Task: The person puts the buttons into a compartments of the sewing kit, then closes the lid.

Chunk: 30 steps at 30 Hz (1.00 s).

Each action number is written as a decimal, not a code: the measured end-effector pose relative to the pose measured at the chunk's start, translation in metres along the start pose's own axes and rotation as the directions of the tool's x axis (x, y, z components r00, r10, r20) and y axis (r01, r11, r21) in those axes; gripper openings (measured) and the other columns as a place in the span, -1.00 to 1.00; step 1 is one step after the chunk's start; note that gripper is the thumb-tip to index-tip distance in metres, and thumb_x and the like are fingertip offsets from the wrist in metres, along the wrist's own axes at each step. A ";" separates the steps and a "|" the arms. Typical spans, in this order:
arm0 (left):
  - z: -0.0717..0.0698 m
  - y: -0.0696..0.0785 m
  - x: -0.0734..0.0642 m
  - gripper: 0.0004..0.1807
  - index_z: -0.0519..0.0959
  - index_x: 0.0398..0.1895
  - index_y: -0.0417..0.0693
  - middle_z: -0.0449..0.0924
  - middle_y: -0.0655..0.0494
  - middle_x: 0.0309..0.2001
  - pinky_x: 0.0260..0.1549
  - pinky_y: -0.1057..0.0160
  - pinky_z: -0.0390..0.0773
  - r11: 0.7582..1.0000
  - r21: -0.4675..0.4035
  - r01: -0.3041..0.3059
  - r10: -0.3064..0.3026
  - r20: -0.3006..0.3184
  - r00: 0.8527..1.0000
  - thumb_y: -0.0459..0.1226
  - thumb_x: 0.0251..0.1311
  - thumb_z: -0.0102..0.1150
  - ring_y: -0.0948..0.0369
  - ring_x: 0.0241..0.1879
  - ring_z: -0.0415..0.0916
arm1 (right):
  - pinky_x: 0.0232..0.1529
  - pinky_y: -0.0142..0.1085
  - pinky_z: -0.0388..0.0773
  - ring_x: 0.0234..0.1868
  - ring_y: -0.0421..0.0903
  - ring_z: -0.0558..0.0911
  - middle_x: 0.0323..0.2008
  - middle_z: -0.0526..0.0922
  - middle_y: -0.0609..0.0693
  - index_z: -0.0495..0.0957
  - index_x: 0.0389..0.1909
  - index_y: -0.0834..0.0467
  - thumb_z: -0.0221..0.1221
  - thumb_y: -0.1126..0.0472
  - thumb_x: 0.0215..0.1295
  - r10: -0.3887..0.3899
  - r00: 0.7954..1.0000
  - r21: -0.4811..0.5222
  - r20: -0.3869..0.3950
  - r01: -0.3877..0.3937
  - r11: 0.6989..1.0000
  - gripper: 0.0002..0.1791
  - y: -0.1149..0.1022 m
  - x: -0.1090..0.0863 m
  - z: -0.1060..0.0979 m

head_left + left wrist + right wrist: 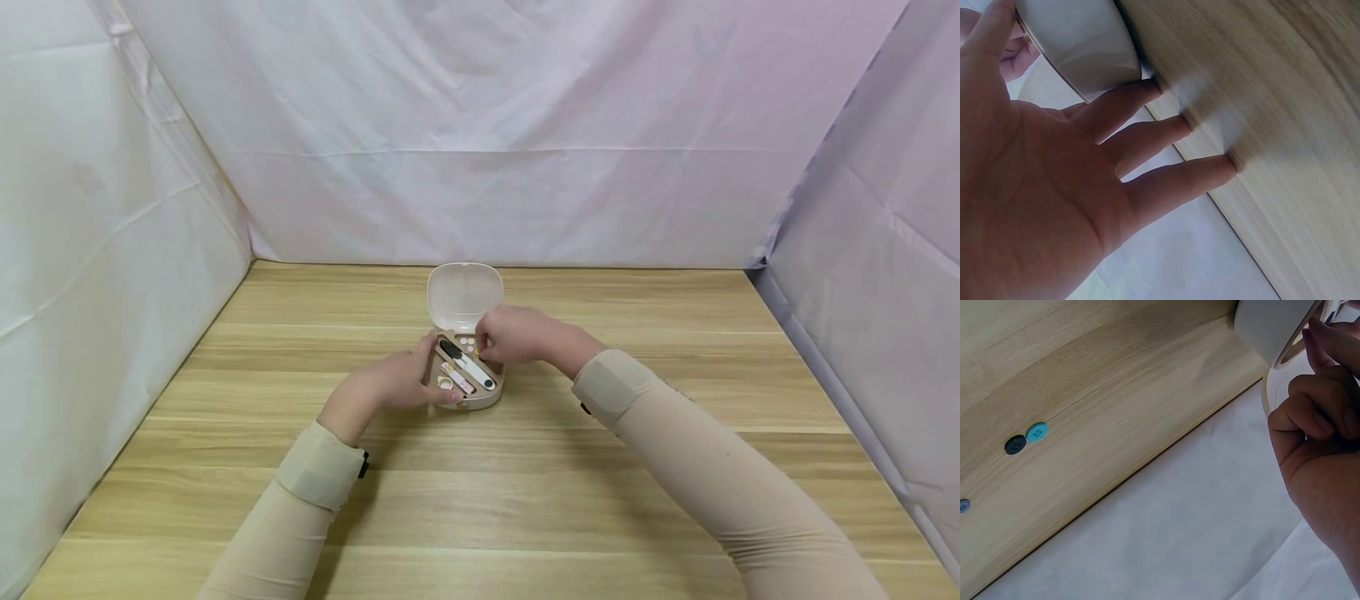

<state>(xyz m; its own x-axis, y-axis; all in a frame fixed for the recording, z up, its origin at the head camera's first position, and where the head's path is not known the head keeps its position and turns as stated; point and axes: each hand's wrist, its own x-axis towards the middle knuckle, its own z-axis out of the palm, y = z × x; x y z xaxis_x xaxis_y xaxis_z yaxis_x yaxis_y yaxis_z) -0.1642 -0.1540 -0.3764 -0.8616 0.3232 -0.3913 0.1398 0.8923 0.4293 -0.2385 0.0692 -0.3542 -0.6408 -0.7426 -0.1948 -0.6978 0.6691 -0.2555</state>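
A white sewing kit box [487, 402] with a tan insert stands on the table, its clear lid [465, 292] raised at the back. Inside lie thread snips [474, 371] with a dark end, a pink-and-white patterned strip [457, 377], a gold-rimmed ring-like item [445, 382] and several small buttons [467, 342]. My left hand [397, 379] holds the box's left side, thumb along the front rim; three fingertips [1175, 125] rest on the table. Over the right rear compartment, my right hand [513, 333] brings thumb and forefinger together. Whatever may be between them is hidden.
A black button [1015, 445], a turquoise button [1037, 431] and a blue-grey button [964, 505] lie on the wooden table [465, 500]; the head view does not show them. White cloth [480, 200] hangs behind the table and along both sides.
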 end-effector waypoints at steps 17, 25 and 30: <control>-0.001 0.000 -0.001 0.40 -0.31 0.75 -0.18 0.27 -0.45 0.56 0.53 -0.23 0.37 1.000 -0.001 0.012 -0.012 0.006 1.000 0.41 0.24 0.27 -0.25 0.54 0.35 | -0.07 -0.09 0.68 -0.27 -0.11 0.64 -0.23 0.80 -0.04 0.80 -0.23 0.08 0.31 0.17 0.40 0.045 0.999 -0.004 0.017 -0.045 0.999 -0.88 0.008 -0.014 -0.012; -0.001 0.000 0.000 0.39 -0.30 0.75 -0.17 0.25 -0.45 0.57 0.55 -0.23 0.35 1.000 -0.012 0.008 -0.008 0.005 1.000 0.38 0.25 0.30 -0.26 0.55 0.33 | -0.15 -0.08 0.68 -0.31 -0.09 0.65 -0.24 0.79 -0.02 0.78 -0.19 0.10 0.33 0.12 0.41 0.078 0.997 -0.030 0.020 -0.077 0.997 -0.85 0.022 -0.033 -0.022; -0.001 0.001 -0.001 0.39 -0.31 0.75 -0.15 0.26 -0.45 0.57 0.56 -0.23 0.34 1.000 -0.008 0.014 -0.013 0.011 1.000 0.39 0.24 0.30 -0.25 0.56 0.33 | -0.23 -0.16 0.65 -0.46 -0.14 0.62 -0.30 0.77 -0.01 0.77 -0.12 0.13 0.33 0.12 0.44 0.114 0.993 0.000 0.043 -0.114 0.993 -0.83 0.036 -0.048 -0.024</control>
<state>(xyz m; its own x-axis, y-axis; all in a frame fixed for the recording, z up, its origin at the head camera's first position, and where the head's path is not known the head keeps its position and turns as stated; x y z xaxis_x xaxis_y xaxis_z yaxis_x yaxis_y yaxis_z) -0.1634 -0.1540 -0.3749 -0.8579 0.3147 -0.4063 0.1242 0.8941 0.4304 -0.2401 0.1299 -0.3315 -0.7020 -0.6618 -0.2629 -0.6198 0.7496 -0.2320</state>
